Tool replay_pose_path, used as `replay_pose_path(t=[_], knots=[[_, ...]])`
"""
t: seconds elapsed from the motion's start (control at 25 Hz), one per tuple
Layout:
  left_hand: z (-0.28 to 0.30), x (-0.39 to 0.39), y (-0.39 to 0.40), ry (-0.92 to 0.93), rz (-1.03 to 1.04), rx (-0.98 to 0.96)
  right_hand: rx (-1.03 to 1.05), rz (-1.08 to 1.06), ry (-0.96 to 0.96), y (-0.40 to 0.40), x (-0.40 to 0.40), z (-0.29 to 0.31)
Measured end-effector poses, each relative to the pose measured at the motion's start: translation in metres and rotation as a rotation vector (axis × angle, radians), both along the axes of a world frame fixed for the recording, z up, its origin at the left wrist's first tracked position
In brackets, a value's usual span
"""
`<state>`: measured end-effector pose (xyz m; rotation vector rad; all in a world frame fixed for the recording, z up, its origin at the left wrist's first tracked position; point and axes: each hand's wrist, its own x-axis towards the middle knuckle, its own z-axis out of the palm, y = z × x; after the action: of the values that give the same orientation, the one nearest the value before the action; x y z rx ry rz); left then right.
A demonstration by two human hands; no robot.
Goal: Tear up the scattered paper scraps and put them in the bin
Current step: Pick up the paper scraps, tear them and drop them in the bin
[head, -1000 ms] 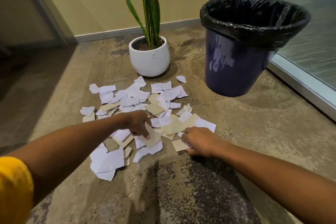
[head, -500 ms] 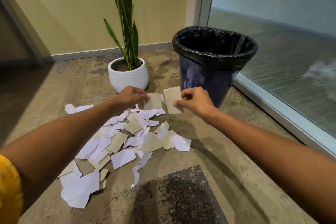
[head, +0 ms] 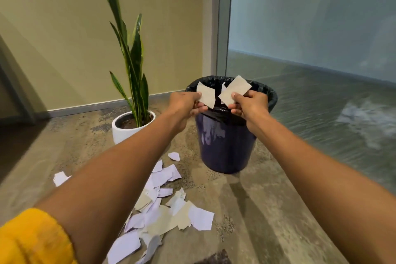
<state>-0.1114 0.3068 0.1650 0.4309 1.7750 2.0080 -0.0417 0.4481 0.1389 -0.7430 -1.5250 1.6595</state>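
Head view is showing both hands raised at the centre of the frame: the left hand (head: 186, 104) is pinching one beige scrap (head: 206, 94) and the right hand (head: 249, 104) is pinching a second beige scrap (head: 234, 90), the two pieces lying apart. Both scraps are hanging over the near rim of the bin (head: 227, 146), whose opening is lying directly beyond and below the fingers, about equally near each hand. Remaining scattered scraps (head: 167, 210) are lying on the floor (head: 267, 210) at lower centre.
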Motion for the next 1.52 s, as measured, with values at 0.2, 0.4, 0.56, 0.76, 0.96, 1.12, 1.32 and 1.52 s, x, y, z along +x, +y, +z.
replay_pose_path(t=[0.2, 0.4, 0.56, 0.76, 0.96, 1.12, 1.32, 1.52], knots=[[-0.015, 0.001, 0.018, 0.000, -0.019, -0.080, -0.069, 0.050, 0.010, 0.007, -0.008, -0.011], [-0.022, -0.006, 0.014, 0.038, -0.039, -0.150, -0.009, 0.039, 0.003, 0.005, -0.004, -0.016], [-0.028, -0.005, 0.001, 0.060, -0.047, -0.153, 0.357, 0.000, -0.107, -0.012, 0.003, -0.024], [-0.070, -0.017, -0.039, 0.111, -0.139, -0.353, 0.940, 0.105, -0.230, -0.060, 0.009, -0.056], [-0.135, -0.035, -0.091, 0.257, -0.283, -0.776, 0.857, 0.533, -0.669, -0.096, 0.005, -0.123], [-0.184, -0.042, -0.112, 0.575, -0.521, -1.345, 0.782, 0.661, -1.007, -0.101, 0.002, -0.177], [-0.233, -0.031, -0.124, 0.542, -0.664, -1.501, 0.771, 0.682, -1.206, -0.107, -0.002, -0.214], [-0.240, -0.028, -0.117, 0.577, -0.692, -1.453, 0.725, 0.662, -1.166, -0.113, -0.003, -0.226]])
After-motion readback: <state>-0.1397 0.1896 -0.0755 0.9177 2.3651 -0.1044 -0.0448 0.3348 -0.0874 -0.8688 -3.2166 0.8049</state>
